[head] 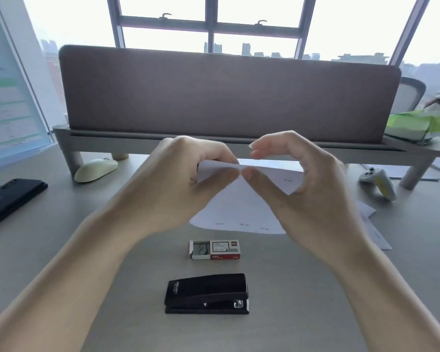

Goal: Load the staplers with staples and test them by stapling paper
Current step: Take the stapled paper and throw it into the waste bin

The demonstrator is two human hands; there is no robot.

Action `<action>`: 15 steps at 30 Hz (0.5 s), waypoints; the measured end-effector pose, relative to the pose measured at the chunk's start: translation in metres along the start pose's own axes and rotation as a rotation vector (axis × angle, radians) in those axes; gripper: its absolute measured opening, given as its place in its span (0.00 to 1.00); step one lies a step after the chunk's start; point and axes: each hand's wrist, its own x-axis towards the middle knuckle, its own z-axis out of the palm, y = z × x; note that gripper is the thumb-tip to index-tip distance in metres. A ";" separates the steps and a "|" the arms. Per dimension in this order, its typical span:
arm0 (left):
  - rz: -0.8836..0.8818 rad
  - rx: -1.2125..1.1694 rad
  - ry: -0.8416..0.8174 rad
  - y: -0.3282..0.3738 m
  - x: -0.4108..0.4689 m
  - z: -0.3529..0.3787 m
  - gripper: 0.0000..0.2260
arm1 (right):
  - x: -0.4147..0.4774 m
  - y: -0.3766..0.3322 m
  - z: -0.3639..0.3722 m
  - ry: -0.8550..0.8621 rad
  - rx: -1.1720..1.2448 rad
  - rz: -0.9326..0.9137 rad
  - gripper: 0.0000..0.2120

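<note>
Paper (241,199) pinched aloft between left hand (188,179) and right hand (297,184), thumbs meeting. Stapler (207,293) lies below, nearer the body (mouth rightward), staples (214,250) between.

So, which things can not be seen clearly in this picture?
- Head view: whether the black stapler holds staples; it is closed.
- Head view: the print on the staple box; too small.
- Head view: the middle of the held paper, covered by the left hand and right hand.
- Head view: the dark flat object, cut by the left edge.
</note>
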 end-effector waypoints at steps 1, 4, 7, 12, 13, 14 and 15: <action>0.006 -0.007 -0.003 0.001 0.000 -0.003 0.09 | 0.002 -0.003 -0.001 -0.045 -0.011 -0.007 0.05; 0.020 -0.036 0.031 0.002 0.000 -0.011 0.07 | 0.006 -0.006 -0.005 -0.109 -0.053 -0.017 0.04; 0.028 -0.052 0.075 0.003 -0.001 -0.017 0.06 | 0.007 -0.007 -0.012 -0.107 -0.071 -0.021 0.05; 0.034 -0.201 0.093 0.004 -0.003 -0.026 0.06 | 0.008 -0.007 -0.024 -0.116 0.024 -0.012 0.04; 0.042 -0.227 0.100 0.005 -0.004 -0.026 0.05 | 0.008 -0.008 -0.025 -0.111 0.035 -0.025 0.03; 0.049 -0.250 0.106 0.007 -0.004 -0.026 0.04 | 0.008 -0.010 -0.026 -0.107 0.049 -0.026 0.03; 0.051 -0.268 0.113 0.009 -0.004 -0.026 0.04 | 0.008 -0.008 -0.028 -0.095 0.046 -0.032 0.02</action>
